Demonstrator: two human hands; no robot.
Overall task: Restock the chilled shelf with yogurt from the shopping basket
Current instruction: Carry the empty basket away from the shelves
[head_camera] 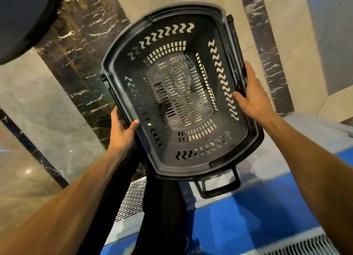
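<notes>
The shopping basket (162,153) was held off the floor (47,101) and tipped so that its open mouth faced the camera. Its slotted bottom and walls were seen bare, and no yogurt was visible inside it or anywhere else in view. It was gripped at both long sides. The left hand (122,134) was clamped on the near-left rim, thumb laid inside and fingers wrapped behind. The right hand (252,101) was clasped over the right rim, thumb pressed on the inner wall and fingers laid along the outside. One carrying handle (217,187) was hanging loose beneath the near end. A blue-trimmed chiller cabinet (248,207) was seen just below the basket, but its shelf was not shown. From the empty basket, the restocking was judged to be finished or nearly so, with only the basket left to be put away
</notes>
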